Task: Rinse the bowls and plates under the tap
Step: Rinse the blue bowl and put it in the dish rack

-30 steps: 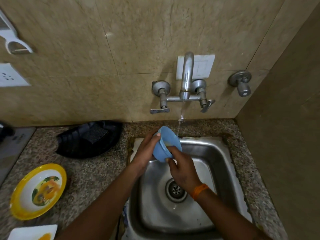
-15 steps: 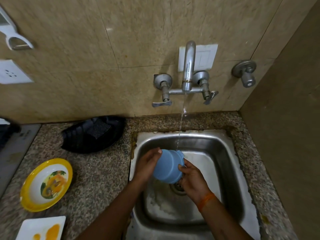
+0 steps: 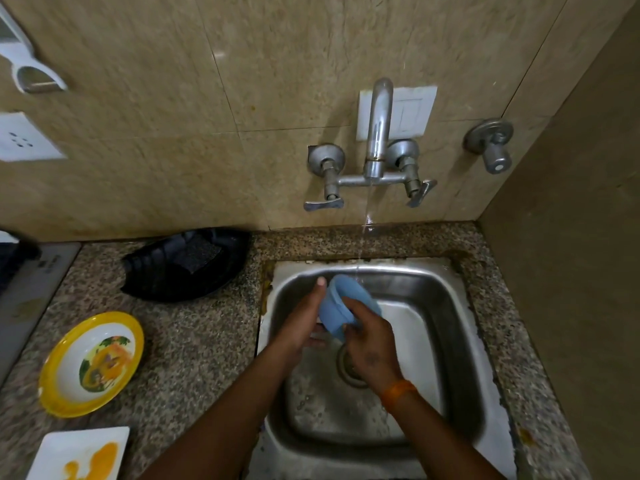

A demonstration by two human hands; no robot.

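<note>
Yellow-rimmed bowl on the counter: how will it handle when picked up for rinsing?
The yellow-rimmed bowl looks rigid and shallow, probably light. Orange residue inside suggests a greasy, slippery surface. It sits flat on the granite counter, so it is unlikely to roll; grip the rim.

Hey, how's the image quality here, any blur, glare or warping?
Head view: wide-angle warping bends the wall tiles and counter edge; soft glare on the sink floor; motion blur at the left edge; blue bowl and both hands fairly sharp; lighting dim, warm.
</note>
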